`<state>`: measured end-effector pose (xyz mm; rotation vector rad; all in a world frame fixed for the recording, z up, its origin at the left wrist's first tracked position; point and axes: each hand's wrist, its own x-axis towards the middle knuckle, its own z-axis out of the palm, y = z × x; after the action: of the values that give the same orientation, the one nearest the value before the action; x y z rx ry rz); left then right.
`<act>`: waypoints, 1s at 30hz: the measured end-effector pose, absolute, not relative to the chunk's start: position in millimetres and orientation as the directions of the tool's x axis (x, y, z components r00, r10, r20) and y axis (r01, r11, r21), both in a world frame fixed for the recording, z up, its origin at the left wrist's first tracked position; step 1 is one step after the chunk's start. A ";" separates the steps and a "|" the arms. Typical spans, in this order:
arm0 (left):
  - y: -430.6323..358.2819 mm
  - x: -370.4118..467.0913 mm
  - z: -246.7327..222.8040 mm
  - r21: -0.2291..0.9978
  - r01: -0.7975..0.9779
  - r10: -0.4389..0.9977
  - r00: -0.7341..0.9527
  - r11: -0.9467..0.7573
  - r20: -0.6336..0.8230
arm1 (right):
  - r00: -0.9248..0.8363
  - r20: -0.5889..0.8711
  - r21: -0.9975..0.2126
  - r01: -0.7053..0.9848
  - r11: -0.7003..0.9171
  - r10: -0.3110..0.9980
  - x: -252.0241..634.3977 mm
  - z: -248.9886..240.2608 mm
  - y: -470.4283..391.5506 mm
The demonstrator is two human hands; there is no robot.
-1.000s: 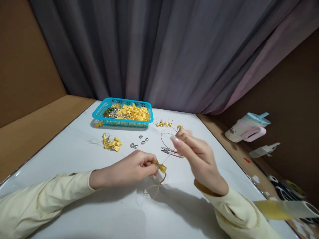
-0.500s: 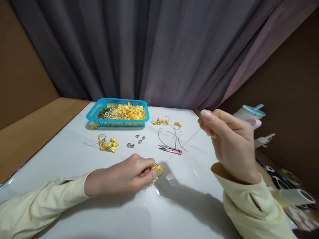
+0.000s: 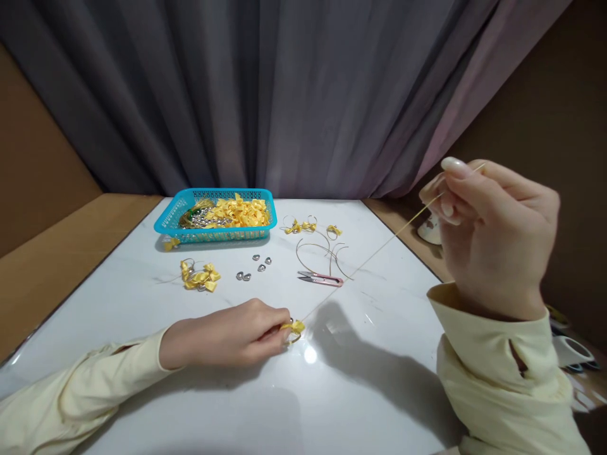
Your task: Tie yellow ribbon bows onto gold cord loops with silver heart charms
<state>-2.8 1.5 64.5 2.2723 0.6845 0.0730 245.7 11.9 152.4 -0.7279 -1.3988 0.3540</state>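
Observation:
My left hand (image 3: 232, 335) is closed low over the table, pinching a yellow ribbon bow (image 3: 296, 327) with a small loop of cord below it. From that bow a thin gold cord (image 3: 393, 235) runs taut up to the right. My right hand (image 3: 493, 234), raised at the right, pinches the cord's other end between thumb and fingers. Just under the cord lies a pair of pink-handled thread snips (image 3: 320, 279). Cut pieces of cord (image 3: 313, 248) curl behind the snips. Several silver heart-shaped beads (image 3: 262, 268) lie left of them.
A blue basket (image 3: 215, 234) at the back left holds yellow bows, silver beads and a cord bundle. Bows on cord loops form a pile (image 3: 202, 278) at left, with others (image 3: 303, 226) at the back. Grey curtains (image 3: 303, 101) hang behind the white table (image 3: 237, 404).
My right hand has moved up and to the right, drawing out a longer stretch of cord. My left hand stays nearly in place with the bow. The view has shifted slightly.

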 end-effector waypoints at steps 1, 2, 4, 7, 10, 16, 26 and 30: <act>1.8 -3.2 64.1 0.677 0.453 0.492 0.857 -0.580 -0.153 | 0.175 0.768 -0.641 0.191 0.743 0.617 247.3 152.9 12.6; 2.0 -3.6 63.5 0.675 0.453 0.488 0.859 -0.583 -0.156 | 0.184 0.775 -0.631 0.191 0.752 0.604 249.0 153.3 13.5; 2.4 -4.4 62.8 0.668 0.457 0.484 0.860 -0.587 -0.163 | 0.204 0.788 -0.614 0.189 0.766 0.581 252.5 153.8 15.3; 3.2 -5.3 62.8 0.668 0.447 0.466 0.869 -0.595 -0.167 | 0.231 0.802 -0.594 0.214 0.776 0.550 256.7 154.0 18.4; 3.8 -5.6 63.7 0.664 0.446 0.459 0.872 -0.601 -0.170 | 0.249 0.804 -0.593 0.266 0.760 0.540 258.7 153.6 20.9; 3.7 -5.9 62.0 0.664 0.440 0.451 0.876 -0.604 -0.171 | 0.261 0.820 -0.571 0.302 0.764 0.510 264.9 153.2 26.6; 2.2 -5.6 60.6 0.696 0.429 0.451 0.877 -0.577 -0.167 | 0.291 0.794 -0.608 0.405 0.683 0.534 278.9 151.4 34.5; 3.9 -4.1 66.8 0.742 0.413 0.458 0.874 -0.528 -0.161 | 0.137 0.711 -0.608 0.613 0.505 0.690 265.0 145.9 27.5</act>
<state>-4.1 3.9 66.8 2.1932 0.6262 0.0678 265.0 27.5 145.9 -1.1659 -1.5417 0.0799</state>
